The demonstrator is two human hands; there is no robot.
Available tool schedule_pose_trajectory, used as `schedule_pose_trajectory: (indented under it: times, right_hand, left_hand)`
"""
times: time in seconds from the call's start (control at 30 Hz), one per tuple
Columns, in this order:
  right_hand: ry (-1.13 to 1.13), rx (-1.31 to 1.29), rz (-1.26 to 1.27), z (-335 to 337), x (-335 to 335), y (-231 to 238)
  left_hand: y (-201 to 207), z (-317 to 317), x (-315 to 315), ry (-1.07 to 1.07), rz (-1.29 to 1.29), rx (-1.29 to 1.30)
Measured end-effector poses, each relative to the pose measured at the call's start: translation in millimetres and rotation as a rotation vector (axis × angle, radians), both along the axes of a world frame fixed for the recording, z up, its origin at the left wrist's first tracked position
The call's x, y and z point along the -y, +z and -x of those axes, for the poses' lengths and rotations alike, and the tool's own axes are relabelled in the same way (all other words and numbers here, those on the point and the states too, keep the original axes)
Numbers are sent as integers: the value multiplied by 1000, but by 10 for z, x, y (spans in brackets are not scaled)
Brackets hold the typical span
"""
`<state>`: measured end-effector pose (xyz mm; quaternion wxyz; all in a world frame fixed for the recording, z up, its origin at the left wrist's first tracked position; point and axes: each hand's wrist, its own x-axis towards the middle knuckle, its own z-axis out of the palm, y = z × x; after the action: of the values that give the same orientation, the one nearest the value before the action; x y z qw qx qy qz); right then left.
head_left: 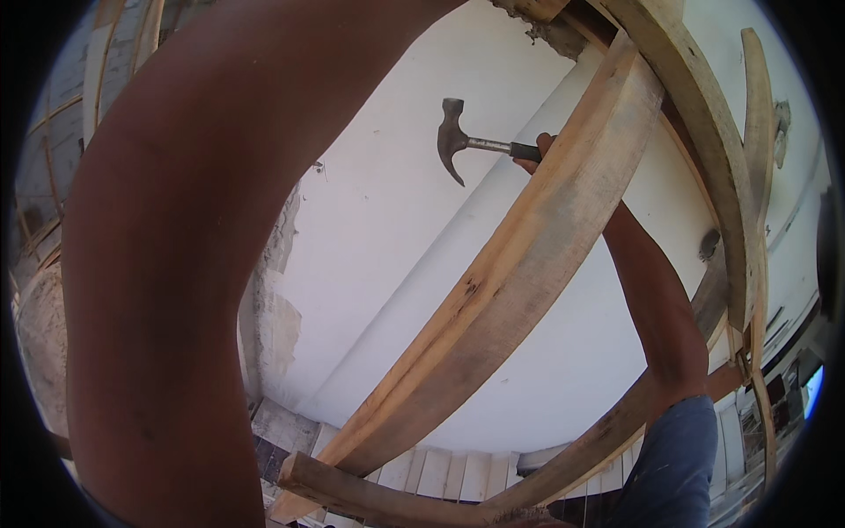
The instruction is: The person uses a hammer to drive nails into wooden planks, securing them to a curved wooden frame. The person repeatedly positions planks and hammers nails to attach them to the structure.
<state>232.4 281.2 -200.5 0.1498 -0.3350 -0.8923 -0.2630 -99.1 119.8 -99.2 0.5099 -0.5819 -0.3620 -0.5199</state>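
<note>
My right hand (530,165) grips a claw hammer (487,144) by its dark handle. The steel head points left, with its claw curving down in front of a white wall. A long wooden beam (528,264) slants from upper right to lower left and hides most of that hand and the end of the handle. My right forearm passes behind the same beam. Across the left side, my left arm (167,220) reaches up past the top edge, so its hand is out of the picture.
Another timber (704,97) bends down the right side, close to the slanted beam's upper end. A lower timber (396,502) crosses the bottom. White wall (387,202) stands behind, with broken plaster along its left edge. Stair-like steps (440,471) show far below. More thin poles (97,70) are at upper left.
</note>
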Motion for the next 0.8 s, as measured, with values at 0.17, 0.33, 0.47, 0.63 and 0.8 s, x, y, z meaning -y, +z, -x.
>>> schedule_pose_trajectory:
  times: [0.17,0.33,0.47,0.63,0.8]
  right_hand:
    - [14,-56,141,-114,38,606]
    - [82,-388,-101,-226,-241,683]
    - [35,-128,-62,-133,-311,-315]
    - [-219,197,17,-47,-7,475]
    - [32,-216,-173,-340,-288,646]
  left_hand:
    - [100,-25,-97,-23,64,27]
    - [6,14,-59,-74,47,27]
    - [-7,95,-42,-31,-25,3]
    - [45,73,-51,-24,47,6]
    - [39,69,-54,-43,29,10]
